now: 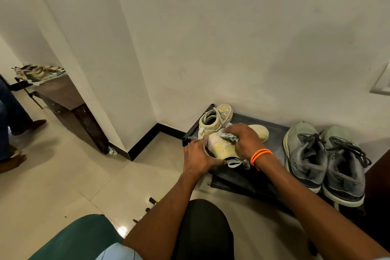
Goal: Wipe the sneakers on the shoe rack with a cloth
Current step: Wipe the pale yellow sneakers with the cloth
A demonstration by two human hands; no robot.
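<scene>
While the left hand (197, 159) grips the cream sneaker's (223, 146) heel and the right hand (244, 140) clutches a cloth (230, 135) against it, grey sneakers (322, 160) stand beside on the black shoe rack (249, 177).

This was a home, most likely an entry hall or corridor corner. A low black metal shoe rack (249, 175) stood against a plain off-white plastered wall (232, 38), carrying a pair of worn cream high-top sneakers (215, 121) and a pair of grey lace-up trainers (306, 154). Glossy cream floor tiles (63, 175) met a black skirting strip (145, 141). Further left, a dark brown wooden cabinet (69, 103) held more shoes (40, 73).
</scene>
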